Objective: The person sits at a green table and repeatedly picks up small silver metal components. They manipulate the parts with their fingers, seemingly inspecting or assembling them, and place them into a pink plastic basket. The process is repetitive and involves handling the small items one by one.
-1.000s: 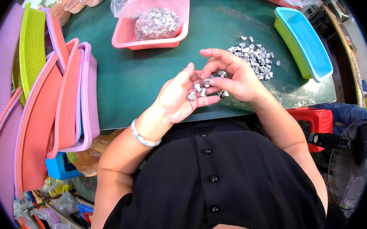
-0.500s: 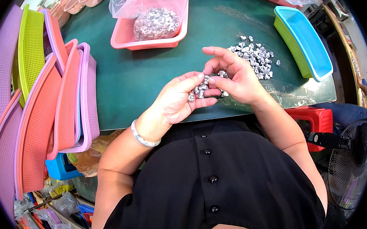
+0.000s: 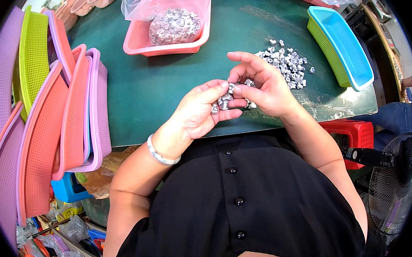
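Observation:
My left hand (image 3: pixel 192 109), palm up with curled fingers, cradles several small silver metal fittings (image 3: pixel 224 102) near the table's front edge. Opposite it, my right hand (image 3: pixel 271 91) pinches one fitting between thumb and forefinger, touching the left fingertips. More fittings (image 3: pixel 249 83) show behind the right thumb, within that hand's curl. Just beyond the right hand lies a loose pile of the same silver fittings (image 3: pixel 290 67). Farther off, a pink basket (image 3: pixel 162 50) holds a clear plastic bag (image 3: pixel 175 25) full of similar pieces. The fittings' exact kind is too small to make out.
A blue-and-green basket (image 3: pixel 341 47) stands on the green table (image 3: pixel 160 84) at right. Stacked coloured baskets (image 3: pixel 44 135) crowd the left side. A red stool (image 3: pixel 352 137) and a black fan (image 3: pixel 394 163) are at lower right, beside a person's blue-clad leg (image 3: pixel 391 118).
Both hands stay almost exactly where they were, still around the fittings. At the right edge, the other person's blue-clad leg has shifted slightly and shows more.

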{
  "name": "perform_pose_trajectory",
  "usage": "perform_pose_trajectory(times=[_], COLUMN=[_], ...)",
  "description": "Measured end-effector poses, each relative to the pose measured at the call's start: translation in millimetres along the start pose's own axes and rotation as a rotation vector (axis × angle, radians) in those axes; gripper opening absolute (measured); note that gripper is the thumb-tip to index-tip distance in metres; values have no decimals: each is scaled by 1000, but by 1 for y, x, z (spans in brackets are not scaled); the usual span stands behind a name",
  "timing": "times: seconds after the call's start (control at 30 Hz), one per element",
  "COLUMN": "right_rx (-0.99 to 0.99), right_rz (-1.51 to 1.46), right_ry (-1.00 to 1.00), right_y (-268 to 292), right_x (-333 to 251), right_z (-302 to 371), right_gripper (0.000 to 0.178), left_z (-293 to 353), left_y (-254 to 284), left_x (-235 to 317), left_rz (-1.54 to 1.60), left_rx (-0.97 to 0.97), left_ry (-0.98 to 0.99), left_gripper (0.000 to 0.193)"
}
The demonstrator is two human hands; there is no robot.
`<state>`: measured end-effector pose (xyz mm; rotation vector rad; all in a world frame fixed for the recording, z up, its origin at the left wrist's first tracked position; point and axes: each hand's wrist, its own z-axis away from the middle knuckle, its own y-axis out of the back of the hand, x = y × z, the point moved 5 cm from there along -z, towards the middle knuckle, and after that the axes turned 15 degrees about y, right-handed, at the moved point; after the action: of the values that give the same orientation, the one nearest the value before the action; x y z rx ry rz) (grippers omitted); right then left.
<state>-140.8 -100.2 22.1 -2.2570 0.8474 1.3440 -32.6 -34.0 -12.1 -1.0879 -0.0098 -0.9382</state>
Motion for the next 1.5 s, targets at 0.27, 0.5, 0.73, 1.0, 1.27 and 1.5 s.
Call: perform_pose_trajectory(times=[0.27,0.5,0.73,1.0,1.27,1.5], right_rx=[-20,14,6,-40,-95,-45], right_rz=[-35,-2,60,195,179,225], right_ry=[-60,-21,3,92,44,92], right_y=[1,3,5,6,5,7], right_x=[3,6,4,3,2,0], right_z=[1,0,1,0,0,-1], right_gripper=[49,45,44,42,41,40], left_z=[-1,-4,-4,-2,-5,-5], left_y=[2,4,2,0,2,2], left_x=[1,0,0,2,1,3], left_rz=[-50,27,54,6,32,124], left_rx=[15,-40,-88,-115,-106,-138], left_ry=[14,36,40,8,13,20], left_gripper=[28,38,43,29,24,28])
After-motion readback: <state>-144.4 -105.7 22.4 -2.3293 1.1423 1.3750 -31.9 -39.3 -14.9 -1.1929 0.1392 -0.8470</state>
